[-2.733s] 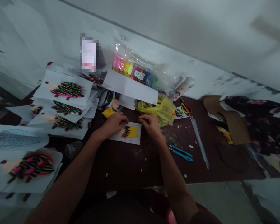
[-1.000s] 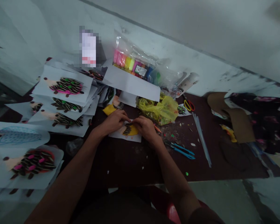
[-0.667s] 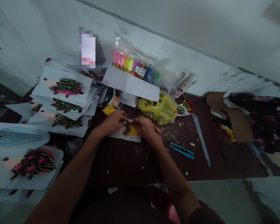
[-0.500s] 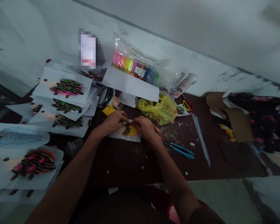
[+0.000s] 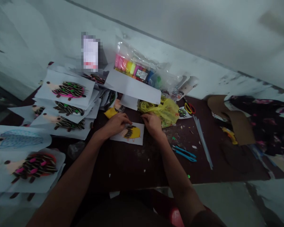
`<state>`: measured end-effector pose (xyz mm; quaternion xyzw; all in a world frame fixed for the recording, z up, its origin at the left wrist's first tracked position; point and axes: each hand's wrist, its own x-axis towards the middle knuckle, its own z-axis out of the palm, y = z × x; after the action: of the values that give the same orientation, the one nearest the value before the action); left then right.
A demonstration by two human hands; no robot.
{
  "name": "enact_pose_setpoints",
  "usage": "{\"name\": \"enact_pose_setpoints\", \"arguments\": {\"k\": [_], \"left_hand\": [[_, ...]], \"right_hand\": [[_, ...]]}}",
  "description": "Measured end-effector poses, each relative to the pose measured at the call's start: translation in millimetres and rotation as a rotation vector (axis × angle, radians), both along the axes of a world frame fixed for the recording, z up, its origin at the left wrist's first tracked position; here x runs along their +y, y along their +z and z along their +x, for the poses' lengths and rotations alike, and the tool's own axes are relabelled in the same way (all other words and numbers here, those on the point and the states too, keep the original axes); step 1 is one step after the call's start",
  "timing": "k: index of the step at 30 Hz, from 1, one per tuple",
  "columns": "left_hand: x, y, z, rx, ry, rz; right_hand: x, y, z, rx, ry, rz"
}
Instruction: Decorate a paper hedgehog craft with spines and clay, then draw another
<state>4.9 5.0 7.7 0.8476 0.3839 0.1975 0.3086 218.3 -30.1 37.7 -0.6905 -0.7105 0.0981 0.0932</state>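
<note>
A small white paper card [image 5: 138,142] lies on the dark table, bearing a hedgehog with a pinkish face and a yellow body [image 5: 135,132]. Dark striped seeds [image 5: 130,132] sit in rows on the left part of the yellow. My left hand [image 5: 117,124] rests over the card's upper left edge, its fingers bent and close together; whatever they may hold is hidden. To the card's upper right, my right hand [image 5: 153,125] is closed in a pinch by a yellow plastic bag [image 5: 168,110]. Anything between its fingertips is too small to make out.
Stacked hedgehog pictures [image 5: 63,90] cover the left side. Behind are a clear bag of coloured clay [image 5: 132,66] and a white sheet [image 5: 132,85]. On the right lie a blue cutting tool [image 5: 184,153], red-yellow scissors [image 5: 189,108], clear sticks [image 5: 203,143] and brown cardboard [image 5: 240,126].
My right hand has moved up and away from the card, toward the yellow bag, uncovering the card's right side. My left hand stays at the card's upper left.
</note>
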Motion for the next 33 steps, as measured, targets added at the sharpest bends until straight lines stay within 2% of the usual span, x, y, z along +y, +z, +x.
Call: {"name": "enact_pose_setpoints", "arguments": {"k": [5, 11, 15, 18, 25, 28, 33], "left_hand": [[2, -4.6, 0, -0.003, -0.007, 0.020], [3, -6.0, -1, -0.015, -0.017, 0.024], [3, -4.6, -1, -0.018, -0.016, 0.013], [3, -4.8, 0, -0.028, -0.008, 0.014], [2, -4.5, -1, -0.035, -0.005, 0.018], [2, -4.7, -1, -0.042, -0.010, 0.013], [2, -6.2, -1, -0.056, 0.000, 0.018]], "right_hand": [[12, 1.1, -6, -0.086, 0.044, -0.035], [17, 1.0, -8, -0.117, 0.080, 0.013], [5, 1.3, -5, 0.101, 0.066, 0.106], [-11, 2.0, -2, 0.307, 0.104, 0.176], [-38, -1.4, 0, 0.664, 0.072, 0.035], [-42, -4.2, -3, 0.650, 0.099, 0.066], [-43, -8.6, -6, 0.460, 0.163, 0.141]]}}
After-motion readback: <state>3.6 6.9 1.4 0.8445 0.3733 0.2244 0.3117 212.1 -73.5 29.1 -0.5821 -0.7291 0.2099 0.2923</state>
